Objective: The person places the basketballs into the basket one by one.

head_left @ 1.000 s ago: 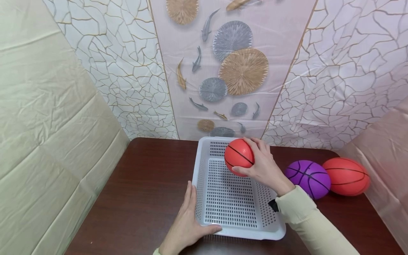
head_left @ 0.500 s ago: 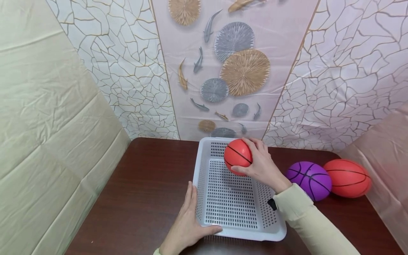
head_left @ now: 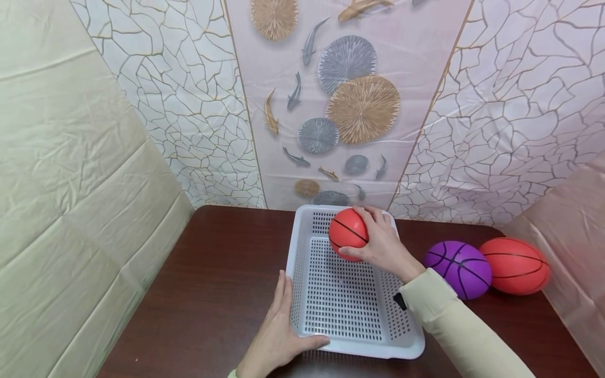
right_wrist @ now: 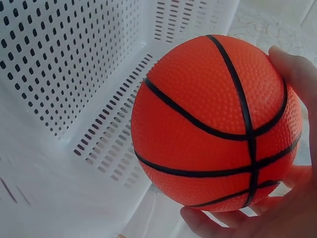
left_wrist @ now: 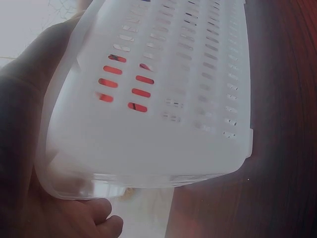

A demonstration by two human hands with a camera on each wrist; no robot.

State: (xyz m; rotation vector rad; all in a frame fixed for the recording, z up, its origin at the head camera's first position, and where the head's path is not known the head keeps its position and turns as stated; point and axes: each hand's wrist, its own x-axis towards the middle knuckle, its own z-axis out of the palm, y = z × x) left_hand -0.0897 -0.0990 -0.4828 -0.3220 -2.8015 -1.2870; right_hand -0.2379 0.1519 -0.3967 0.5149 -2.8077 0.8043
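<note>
A red basketball (head_left: 347,233) with black lines is gripped by my right hand (head_left: 382,245), low over the far part of a white slotted plastic basket (head_left: 361,349). In the right wrist view the fingers and thumb curve round the ball (right_wrist: 213,124), above the slotted floor. My left hand (head_left: 278,331) rests at the basket's near left corner, its straight fingers along the left side and its thumb along the front rim. Red shows through the slots of the basket wall (left_wrist: 148,144) in the left wrist view.
A purple ball (head_left: 458,268) and another red ball (head_left: 515,265) lie side by side on the dark wooden table (head_left: 222,262), right of the basket. Patterned cloth (head_left: 208,105) hangs behind the table's far edge, with plain cloth (head_left: 94,220) at the left.
My right hand has carried the red basketball slightly left over the basket. The left hand stays on the basket's corner, and the other balls lie where they were.
</note>
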